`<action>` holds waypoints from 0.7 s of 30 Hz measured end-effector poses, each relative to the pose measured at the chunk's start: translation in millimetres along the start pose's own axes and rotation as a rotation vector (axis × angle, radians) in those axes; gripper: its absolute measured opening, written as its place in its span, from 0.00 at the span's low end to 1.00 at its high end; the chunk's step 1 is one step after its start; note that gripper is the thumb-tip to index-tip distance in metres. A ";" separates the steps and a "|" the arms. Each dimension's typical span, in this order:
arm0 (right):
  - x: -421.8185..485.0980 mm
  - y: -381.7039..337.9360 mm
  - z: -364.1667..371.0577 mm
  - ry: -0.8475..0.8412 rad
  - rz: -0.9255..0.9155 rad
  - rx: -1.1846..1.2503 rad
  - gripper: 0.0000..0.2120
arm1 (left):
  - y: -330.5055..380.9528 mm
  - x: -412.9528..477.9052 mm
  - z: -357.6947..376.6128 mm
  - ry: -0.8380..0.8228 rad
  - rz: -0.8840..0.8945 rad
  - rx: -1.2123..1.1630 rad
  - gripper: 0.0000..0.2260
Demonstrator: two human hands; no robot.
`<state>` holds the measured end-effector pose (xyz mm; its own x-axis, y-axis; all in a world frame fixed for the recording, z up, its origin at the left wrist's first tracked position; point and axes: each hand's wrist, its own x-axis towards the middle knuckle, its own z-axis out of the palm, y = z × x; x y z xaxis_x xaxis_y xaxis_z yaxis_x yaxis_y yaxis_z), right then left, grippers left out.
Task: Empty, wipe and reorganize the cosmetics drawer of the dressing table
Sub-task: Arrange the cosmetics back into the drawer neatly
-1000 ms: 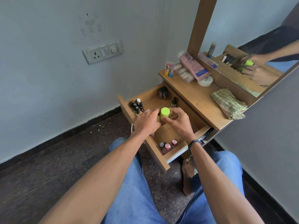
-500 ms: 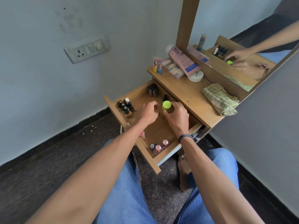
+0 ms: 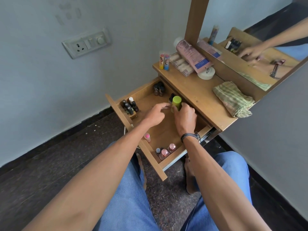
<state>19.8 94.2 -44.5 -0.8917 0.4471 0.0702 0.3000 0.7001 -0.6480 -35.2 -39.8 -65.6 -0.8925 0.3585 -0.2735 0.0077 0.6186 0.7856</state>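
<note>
The wooden drawer (image 3: 158, 165) is pulled open in front of me. My right hand (image 3: 185, 119) grips a bottle with a lime-green cap (image 3: 176, 102), standing upright near the drawer's back right, beside a small dark bottle (image 3: 170, 98). Just left of the bottle, my left hand (image 3: 155, 114) holds nothing; its fingers reach loosely toward the bottle's base. Several black bottles (image 3: 129, 105) stand in the back left corner and two brown ones (image 3: 158, 90) at the back. Pink-capped bottles (image 3: 165, 152) sit in the front right corner, and another pink-capped bottle (image 3: 147, 137) stands by the front panel.
The dressing table top (image 3: 191, 92) carries a folded striped cloth (image 3: 233, 99), a pink tube (image 3: 191, 55), a white jar (image 3: 206, 73) and two small sticks (image 3: 164, 60). The mirror (image 3: 250, 30) stands behind. A wall socket (image 3: 86, 42) is at the left. My knees are under the drawer.
The green-capped bottle has gone down and toward the drawer's back right. My left hand has let go of it; my right hand still grips it.
</note>
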 end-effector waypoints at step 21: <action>-4.1 2.9 -2.8 -0.044 0.139 0.095 0.11 | 6.7 -6.1 0.2 -0.038 -0.024 -0.114 0.33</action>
<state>25.2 95.9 -44.5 -0.8588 0.5091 -0.0571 0.3895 0.5765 -0.7183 -29.6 -37.8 -58.8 -0.8739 0.3728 -0.3120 -0.0664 0.5443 0.8362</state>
